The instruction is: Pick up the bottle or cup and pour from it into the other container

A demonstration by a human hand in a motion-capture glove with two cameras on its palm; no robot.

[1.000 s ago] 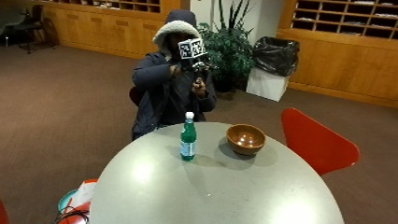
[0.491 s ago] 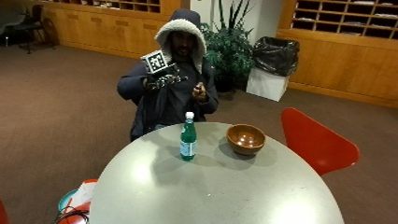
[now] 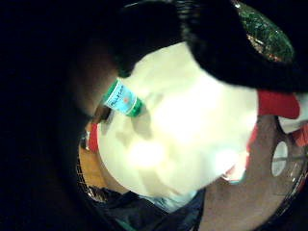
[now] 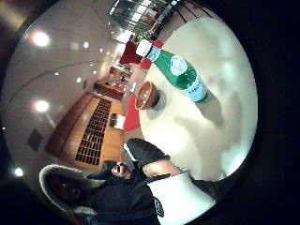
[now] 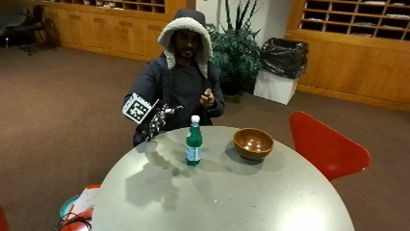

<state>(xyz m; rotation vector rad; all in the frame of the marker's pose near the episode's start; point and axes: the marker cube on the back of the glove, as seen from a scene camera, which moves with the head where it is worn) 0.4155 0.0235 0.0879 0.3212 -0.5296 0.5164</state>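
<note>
On the round table (image 5: pixel 256 202) the green bottle (image 5: pixel 194 147) stands upright beside the brown bowl (image 5: pixel 253 143), untouched. Our gloved right hand (image 5: pixel 156 124) hovers near the table's edge; finger state, we cannot tell. We'd approach level and wrap the bottle's body low.

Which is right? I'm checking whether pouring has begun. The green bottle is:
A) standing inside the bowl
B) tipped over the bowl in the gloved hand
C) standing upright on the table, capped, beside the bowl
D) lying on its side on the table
C: the green bottle stands upright on the table, white cap on, beside the brown bowl; the gloved right hand is apart from it, holding nothing.
</note>
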